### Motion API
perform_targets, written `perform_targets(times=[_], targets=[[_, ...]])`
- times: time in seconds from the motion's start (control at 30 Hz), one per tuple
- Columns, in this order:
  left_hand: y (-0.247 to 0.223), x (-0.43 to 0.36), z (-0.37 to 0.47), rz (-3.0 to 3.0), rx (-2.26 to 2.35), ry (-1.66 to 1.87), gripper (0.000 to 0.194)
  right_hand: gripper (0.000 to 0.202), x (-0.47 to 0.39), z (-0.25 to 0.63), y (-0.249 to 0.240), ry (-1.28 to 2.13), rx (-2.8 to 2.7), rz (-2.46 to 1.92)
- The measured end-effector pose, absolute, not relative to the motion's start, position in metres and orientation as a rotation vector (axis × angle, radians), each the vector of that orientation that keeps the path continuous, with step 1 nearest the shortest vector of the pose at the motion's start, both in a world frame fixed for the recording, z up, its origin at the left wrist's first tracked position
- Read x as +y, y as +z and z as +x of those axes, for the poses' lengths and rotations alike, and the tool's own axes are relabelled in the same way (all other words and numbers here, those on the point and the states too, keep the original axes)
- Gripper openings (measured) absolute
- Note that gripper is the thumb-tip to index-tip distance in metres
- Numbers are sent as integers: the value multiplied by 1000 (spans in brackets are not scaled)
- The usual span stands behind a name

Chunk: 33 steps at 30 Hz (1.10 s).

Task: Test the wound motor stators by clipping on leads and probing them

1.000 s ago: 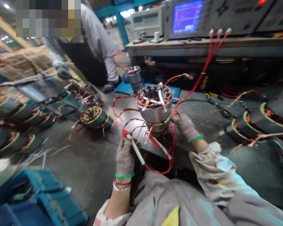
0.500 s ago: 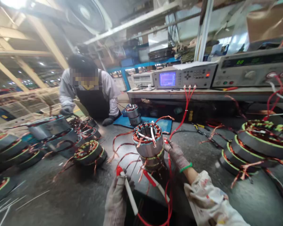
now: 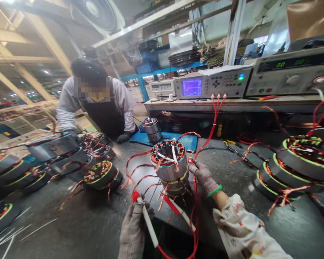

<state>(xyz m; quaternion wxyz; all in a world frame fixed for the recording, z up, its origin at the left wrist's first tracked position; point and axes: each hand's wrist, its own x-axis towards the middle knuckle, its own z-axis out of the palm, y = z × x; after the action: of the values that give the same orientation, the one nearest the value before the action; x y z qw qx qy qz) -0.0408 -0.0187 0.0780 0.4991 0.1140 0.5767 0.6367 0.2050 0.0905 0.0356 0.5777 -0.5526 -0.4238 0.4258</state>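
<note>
My gloved left hand (image 3: 131, 226) is closed on a white-handled test lead (image 3: 150, 226) with a red tip, low and to the left of the wound motor stator (image 3: 175, 175). That stator stands upright on another one, copper wire ends spreading from its sides and white sleeves across its top. At its right side, my gloved right hand (image 3: 204, 178) pinches a red-tipped test lead (image 3: 190, 162); its contact point is partly hidden. A third test lead (image 3: 182, 212), red and white, hangs at the front of the stack from the wires.
Testers with a lit waveform screen (image 3: 192, 87) and another meter (image 3: 291, 73) sit on the back shelf. Stacked stators (image 3: 302, 165) stand right, more stators (image 3: 102, 174) left. Across the bench, a person (image 3: 99, 111) leans over stators. Pliers (image 3: 228, 145) and a blue mat (image 3: 189, 142) lie behind.
The tester's lamp has turned from red to green, and a wave trace now shows on its screen. The person opposite has shifted slightly left. My hands keep their places.
</note>
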Motion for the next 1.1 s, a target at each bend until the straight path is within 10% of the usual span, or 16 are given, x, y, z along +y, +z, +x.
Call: perform_targets(times=[0.63, 1.1], targets=[[63, -51, -45, 602, 1245, 1358, 52, 33, 11, 227, 49, 695, -1250, -1644], [5, -26, -7, 189, 1165, 1558, 61, 59, -49, 149, 36, 592, -1747, -1596]])
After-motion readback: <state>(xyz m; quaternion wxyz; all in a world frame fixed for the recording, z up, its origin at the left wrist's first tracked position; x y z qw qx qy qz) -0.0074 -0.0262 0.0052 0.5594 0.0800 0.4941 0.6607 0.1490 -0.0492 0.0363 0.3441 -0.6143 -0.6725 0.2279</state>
